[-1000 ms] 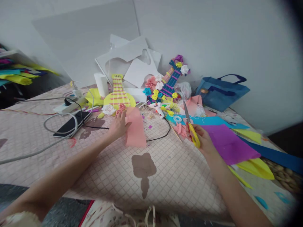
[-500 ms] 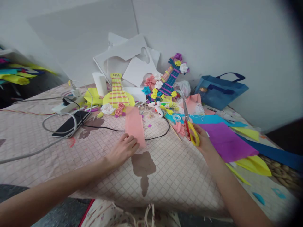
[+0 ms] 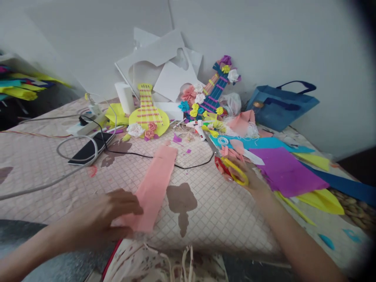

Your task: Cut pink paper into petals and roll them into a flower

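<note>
A strip of pink crepe paper (image 3: 152,192) lies slantwise on the table, its near end by the front edge. My left hand (image 3: 108,215) is at that near end, thumb and fingers apart with paper showing between them; it is slightly blurred. My right hand (image 3: 246,172) holds scissors (image 3: 232,170) with one yellow and one red handle. Their blades point forward and left, close to the small pink paper scraps (image 3: 226,150). A purple paper sheet (image 3: 289,172) lies to the right of this hand.
At the back stand a yellow paper guitar (image 3: 149,115), a blue flower-covered guitar (image 3: 216,92) and white cut boards (image 3: 173,78). A glue gun (image 3: 199,127) trails a black cord. A phone-like black slab (image 3: 91,149), a power strip (image 3: 86,125) and a blue bag (image 3: 279,105) flank these.
The pink strip has slid toward me and left, now slanting. My left hand has moved back and its fingers have spread. The scissors have lowered and tipped to the left.
</note>
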### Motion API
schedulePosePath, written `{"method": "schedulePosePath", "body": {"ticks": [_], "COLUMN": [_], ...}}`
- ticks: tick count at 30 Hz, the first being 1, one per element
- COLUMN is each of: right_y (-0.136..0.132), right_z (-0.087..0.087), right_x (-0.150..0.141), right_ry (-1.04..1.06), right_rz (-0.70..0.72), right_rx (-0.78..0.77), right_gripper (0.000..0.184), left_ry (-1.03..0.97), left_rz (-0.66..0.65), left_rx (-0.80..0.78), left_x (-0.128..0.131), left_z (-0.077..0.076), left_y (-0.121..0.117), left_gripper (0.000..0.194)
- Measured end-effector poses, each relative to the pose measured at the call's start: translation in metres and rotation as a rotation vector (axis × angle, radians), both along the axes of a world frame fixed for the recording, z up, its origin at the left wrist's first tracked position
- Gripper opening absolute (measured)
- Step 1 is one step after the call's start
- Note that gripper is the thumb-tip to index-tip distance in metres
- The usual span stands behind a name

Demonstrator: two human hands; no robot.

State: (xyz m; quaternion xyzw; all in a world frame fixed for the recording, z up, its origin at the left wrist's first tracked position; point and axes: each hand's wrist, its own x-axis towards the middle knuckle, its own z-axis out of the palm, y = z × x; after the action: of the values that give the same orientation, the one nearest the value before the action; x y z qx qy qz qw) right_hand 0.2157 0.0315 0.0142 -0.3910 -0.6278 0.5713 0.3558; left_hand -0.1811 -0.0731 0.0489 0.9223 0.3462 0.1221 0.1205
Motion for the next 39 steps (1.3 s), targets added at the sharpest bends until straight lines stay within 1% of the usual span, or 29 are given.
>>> {"method": "schedulePosePath", "body": {"ticks": [1,2,3,5,8,10,11,13,15,18,21,23,26,29,32,35,37,39], "right_y": [-0.001,-0.001,-0.002,-0.004,-0.006,-0.007,-0.007,-0.006,-0.006,-0.007,-0.008,-0.009,-0.009,-0.008,-0.006,-0.004,-0.002,0.000], "right_z": [-0.001,-0.002,-0.003,-0.006,-0.010,-0.013,-0.015,-0.017,-0.018,-0.018,-0.019,-0.021,-0.025,-0.028,-0.029,-0.028,-0.028,-0.029], "right_x": [-0.003,-0.006,-0.009,-0.013,-0.017,-0.017,-0.016,-0.015,-0.015,-0.016,-0.017,-0.017,-0.018,-0.017,-0.016,-0.014,-0.012,-0.010], "right_ry": [0.025,0.033,0.021,-0.047,-0.156,-0.191,-0.200,-0.216,-0.234,-0.262,-0.330,-0.426,-0.641,-0.839,-0.949,-1.023,-1.058,-1.091], "right_rz": [0.038,0.038,0.030,0.016,-0.021,-0.045,-0.050,-0.044,-0.037,-0.027,-0.038,-0.084,-0.215,-0.346,-0.415,-0.476,-0.508,-0.530], "right_rx": [-0.041,-0.049,-0.039,0.010,0.089,0.117,0.123,0.128,0.132,0.148,0.191,0.248,0.367,0.503,0.600,0.638,0.631,0.618], "right_gripper": [0.035,0.034,0.034,0.034,0.032,0.028,0.027,0.027,0.027,0.027,0.028,0.029,0.030,0.031,0.030,0.028,0.028,0.029], "left_ry": [-0.023,-0.078,-0.113,-0.104,0.064,0.185,0.228,0.244,0.201,0.103,0.042,0.028,0.034,0.020,-0.049,-0.149,-0.239,-0.356], "left_rz": [0.052,0.158,0.266,0.432,0.605,0.700,0.699,0.700,0.687,0.662,0.672,0.705,0.744,0.725,0.676,0.640,0.644,0.655], "left_rx": [-0.074,-0.097,-0.101,-0.065,-0.027,0.108,0.163,0.188,0.119,-0.025,-0.079,-0.063,-0.013,-0.021,-0.040,-0.034,-0.037,-0.073], "left_x": [-0.003,-0.004,-0.003,0.003,0.022,0.034,0.038,0.042,0.042,0.040,0.039,0.040,0.038,0.036,0.036,0.039,0.041,0.041], "left_z": [-0.001,-0.002,-0.004,-0.010,-0.021,-0.030,-0.034,-0.043,-0.048,-0.049,-0.048,-0.048,-0.051,-0.057,-0.062,-0.066,-0.068,-0.070], "left_y": [0.008,0.018,0.030,0.055,0.088,0.102,0.106,0.112,0.116,0.122,0.123,0.122,0.118,0.118,0.121,0.123,0.123,0.122], "left_gripper": [0.019,0.020,0.022,0.027,0.037,0.041,0.043,0.043,0.038,0.028,0.025,0.025,0.030,0.033,0.029,0.025,0.023,0.023]}}
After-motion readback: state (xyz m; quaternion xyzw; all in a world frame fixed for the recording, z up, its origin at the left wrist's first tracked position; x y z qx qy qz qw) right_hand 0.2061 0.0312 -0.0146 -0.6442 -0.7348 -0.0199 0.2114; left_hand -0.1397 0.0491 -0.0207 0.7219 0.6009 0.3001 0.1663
